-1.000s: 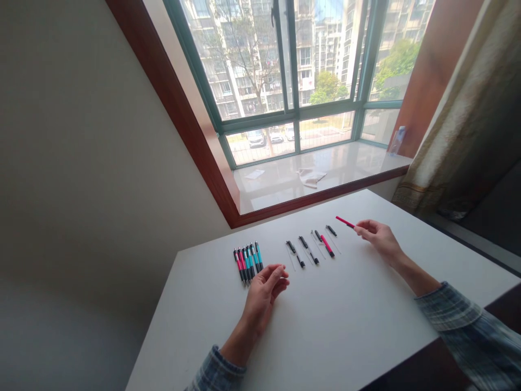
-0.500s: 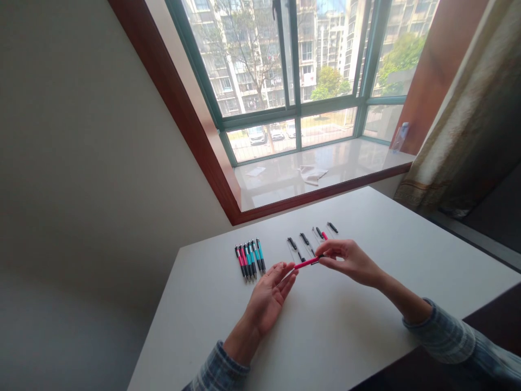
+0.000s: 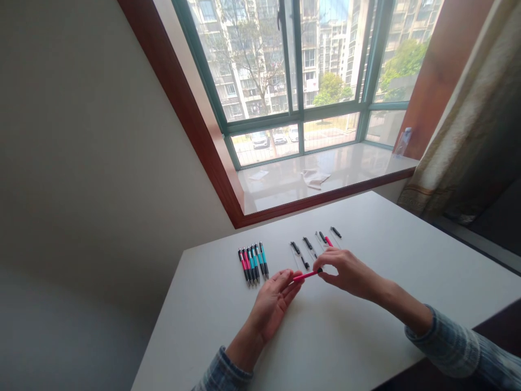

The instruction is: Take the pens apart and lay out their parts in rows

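Observation:
A pink pen barrel (image 3: 306, 275) is held level above the white table (image 3: 366, 336). My right hand (image 3: 348, 271) pinches its black right end. My left hand (image 3: 277, 304) lies palm up, its fingertips at the barrel's left end. Just behind my hands lie several loose pen parts (image 3: 315, 244), black and pink, with thin refills. Further left, a row of several whole pens (image 3: 253, 263), pink and teal with black grips, lies side by side.
A wide stone window sill (image 3: 366, 163) behind the table holds a crumpled cloth (image 3: 313, 177), a slip of paper (image 3: 257, 175) and a small clear bottle (image 3: 402, 142). A curtain (image 3: 464, 119) hangs at the right. The table's right edge runs near my right forearm.
My right hand carried the pink barrel from the far right of the parts down and left to my left hand. My left hand opened and its fingertips met the barrel.

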Tool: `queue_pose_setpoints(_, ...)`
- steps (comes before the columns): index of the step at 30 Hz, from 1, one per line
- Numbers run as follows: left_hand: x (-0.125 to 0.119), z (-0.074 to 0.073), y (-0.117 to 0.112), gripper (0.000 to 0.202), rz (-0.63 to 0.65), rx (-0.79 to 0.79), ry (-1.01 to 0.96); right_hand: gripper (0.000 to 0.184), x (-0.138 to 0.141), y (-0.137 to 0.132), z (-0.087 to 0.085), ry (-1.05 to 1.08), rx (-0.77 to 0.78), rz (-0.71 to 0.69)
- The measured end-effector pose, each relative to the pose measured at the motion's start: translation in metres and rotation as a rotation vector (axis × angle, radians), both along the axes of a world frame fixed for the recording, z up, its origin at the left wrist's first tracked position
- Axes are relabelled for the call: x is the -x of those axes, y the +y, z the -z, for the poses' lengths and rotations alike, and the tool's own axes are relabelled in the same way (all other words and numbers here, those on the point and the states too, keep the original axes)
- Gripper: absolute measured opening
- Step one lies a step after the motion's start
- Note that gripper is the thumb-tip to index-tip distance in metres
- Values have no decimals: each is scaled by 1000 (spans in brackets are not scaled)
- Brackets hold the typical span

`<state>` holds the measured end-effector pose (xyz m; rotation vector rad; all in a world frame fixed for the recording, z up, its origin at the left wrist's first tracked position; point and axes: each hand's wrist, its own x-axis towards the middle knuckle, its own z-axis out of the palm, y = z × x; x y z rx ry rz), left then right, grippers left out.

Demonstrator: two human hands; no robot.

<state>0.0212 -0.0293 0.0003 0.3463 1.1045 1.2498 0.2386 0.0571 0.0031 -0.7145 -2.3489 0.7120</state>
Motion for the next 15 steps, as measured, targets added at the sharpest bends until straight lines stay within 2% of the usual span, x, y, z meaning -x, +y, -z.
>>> queue_pose_setpoints(4,0,6,1,18,40,-45,55,13,-31,12,3,15,66,77)
queue_pose_setpoints(7,0,9,3,27,56,-91,111,19,-65,33,9,110,159,306)
queue_pose_setpoints(11,-2,9,3,32,97,-126,185,27,-100,64,29,190,236,668)
queue_pose_setpoints(13,-3,9,4,31,107,-140,210,26,-107,72,40,142,238,751)
queue_pose_setpoints(15,-3,8,5,29,125,-148,222,22,-108,75,46,49,227,765)
